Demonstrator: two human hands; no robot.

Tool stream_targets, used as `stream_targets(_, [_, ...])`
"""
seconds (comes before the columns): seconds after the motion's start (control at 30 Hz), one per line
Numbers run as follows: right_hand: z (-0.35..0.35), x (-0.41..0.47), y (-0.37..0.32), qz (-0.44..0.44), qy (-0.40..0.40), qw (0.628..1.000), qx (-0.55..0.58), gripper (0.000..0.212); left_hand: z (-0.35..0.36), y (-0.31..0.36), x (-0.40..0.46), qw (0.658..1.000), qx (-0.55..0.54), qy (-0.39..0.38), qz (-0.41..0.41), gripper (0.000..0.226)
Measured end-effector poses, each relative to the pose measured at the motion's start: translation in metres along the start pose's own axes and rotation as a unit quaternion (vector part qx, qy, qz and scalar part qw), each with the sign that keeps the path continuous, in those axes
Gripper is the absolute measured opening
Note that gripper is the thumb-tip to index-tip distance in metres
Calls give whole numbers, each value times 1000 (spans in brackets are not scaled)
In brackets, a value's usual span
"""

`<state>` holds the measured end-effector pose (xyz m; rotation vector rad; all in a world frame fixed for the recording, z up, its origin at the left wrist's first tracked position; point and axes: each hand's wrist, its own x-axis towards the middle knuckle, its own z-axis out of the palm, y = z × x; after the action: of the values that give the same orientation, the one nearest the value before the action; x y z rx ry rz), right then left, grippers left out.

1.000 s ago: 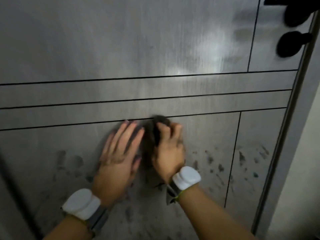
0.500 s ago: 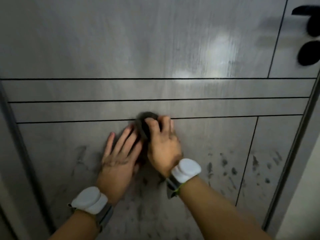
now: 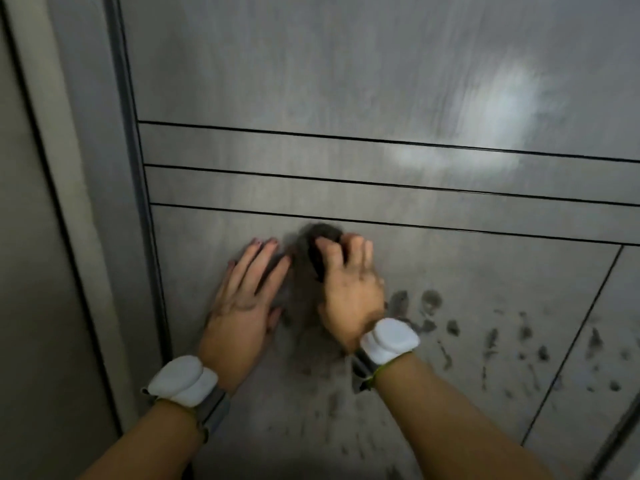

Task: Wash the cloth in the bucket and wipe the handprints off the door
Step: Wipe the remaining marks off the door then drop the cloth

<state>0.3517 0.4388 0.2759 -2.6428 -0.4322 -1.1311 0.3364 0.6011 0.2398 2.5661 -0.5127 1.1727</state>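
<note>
Hands are both up on the grey door (image 3: 346, 81), and the lowest of its three black grooves (image 3: 450, 230) is the line to read everything from. Just under that groove, near its left half, the right hand (image 3: 349, 289) has its fingers curled over a dark wadded cloth (image 3: 320, 247), gripping it and pressing it against the panel; the top of the cloth nearly touches the groove, and the rest is hidden under the palm. Beside it, further left and a little lower under the groove, the left hand (image 3: 242, 303) lies flat on the door, fingers straight and spread, holding nothing. The two hands sit close together but do not touch, with a strip of shadowed door between them. Each wrist carries a white band, left wristband (image 3: 183, 381) and right wristband (image 3: 389, 339), both well below the groove. Down to the right of the cloth hand, still under that groove, dark handprints (image 3: 491, 334) and smudged finger marks dot the lower panel, running across to a thin vertical groove (image 3: 571, 344) and past it. More faint smears (image 3: 332, 400) sit lower, between the two forearms. Above the groove, the wide upper panel shows a bright patch of glare (image 3: 498, 109) toward the right. Off the groove's left end stands the door frame (image 3: 86, 237), grey and upright. Motion blur softens the whole picture.
</note>
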Motion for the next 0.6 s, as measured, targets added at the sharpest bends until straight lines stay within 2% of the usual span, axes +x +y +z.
stream_targets(0.07, [-13, -3, 19, -18, 18, 999, 23, 65, 2, -7, -8, 999, -19, 20, -15, 74])
stream_targets(0.13, [-27, -2, 41, 37, 140, 986, 87, 61, 7, -13, -19, 998, -24, 44, -48, 70])
stream_targets(0.17, [-34, -2, 46, 78, 219, 966, 110, 58, 11, -15, -24, 996, -18, 56, -69, 70])
stream_targets(0.2, [-27, -1, 40, 109, 263, 952, 112, 56, 18, -22, -35, 993, -10, 68, -95, 71])
stream_targets(0.23, [-20, 0, 30, 125, 272, 948, 105, 57, 23, -25, -40, 990, -7, 76, -115, 72])
stream_targets(0.27, [-9, 2, 16, 105, 251, 957, 98, 61, 29, -27, -44, 988, -14, 84, -131, 73])
stream_targets(0.33, [18, 0, -22, -5, 151, 985, 79, 69, 37, -30, -52, 981, -48, 111, -154, 74])
stream_targets(0.37, [33, -5, -40, -71, 97, 991, 56, 72, 42, -30, -55, 976, -70, 125, -161, 75])
stream_targets(0.43, [54, -17, -58, -157, 42, 986, 18, 71, 50, -32, -59, 970, -96, 149, -166, 77])
stream_targets(0.5, [54, -16, -55, -187, 52, 981, 22, 72, 52, -42, -62, 967, -107, 166, -160, 79])
stream_targets(0.53, [51, -7, -53, -186, 84, 978, 38, 70, 52, -54, -65, 966, -113, 177, -152, 78])
stream_targets(0.6, [26, 18, -41, -129, 193, 970, 76, 60, 48, -63, -64, 964, -105, 196, -145, 73])
